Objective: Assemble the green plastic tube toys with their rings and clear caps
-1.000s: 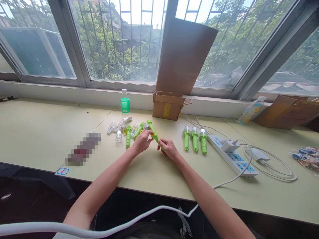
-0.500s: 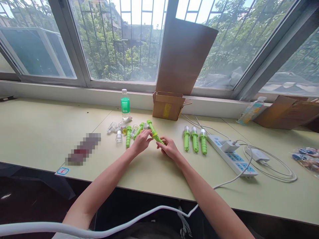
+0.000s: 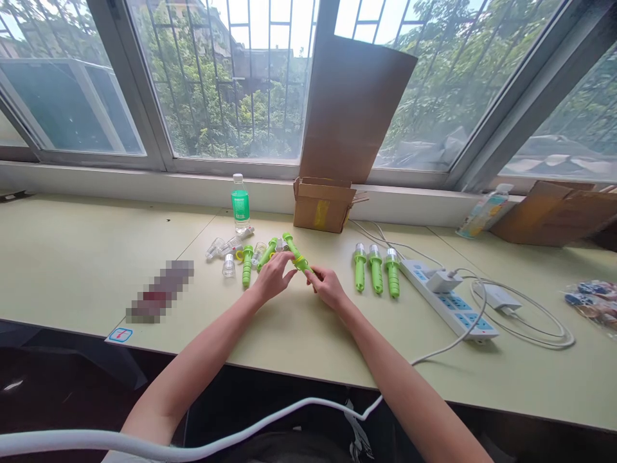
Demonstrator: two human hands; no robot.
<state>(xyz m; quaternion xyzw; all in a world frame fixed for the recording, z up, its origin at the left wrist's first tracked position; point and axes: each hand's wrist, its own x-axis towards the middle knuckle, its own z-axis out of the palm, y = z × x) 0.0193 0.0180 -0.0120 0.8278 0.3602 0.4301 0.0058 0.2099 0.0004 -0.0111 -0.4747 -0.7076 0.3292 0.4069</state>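
Note:
Both of my hands are on a green flashlight body (image 3: pixel 301 262) with a yellow ring, tilted over the table. My left hand (image 3: pixel 274 278) is closed, its fingertips at the ring. My right hand (image 3: pixel 328 287) pinches the lower end, which its fingers partly hide. I cannot tell whether the green tube (image 3: pixel 288 240) above belongs to the held piece. Beside my left hand lie a green flashlight body (image 3: pixel 247 267), another green body (image 3: pixel 267 255), a yellow ring (image 3: pixel 239 256) and clear plastic caps, one cap (image 3: pixel 229 266) standing apart.
To the right, three green flashlights (image 3: pixel 376 270) with silver heads lie in a row beside a power strip (image 3: pixel 453 302) with cables. Behind are a green-labelled bottle (image 3: pixel 240 204) and a cardboard box (image 3: pixel 322 209). A white cable (image 3: pixel 270 418) crosses in front of the table.
My right fingers have shifted slightly on the lower end of the flashlight body, and less of that end shows. My left hand stays at the ring. The view has moved slightly.

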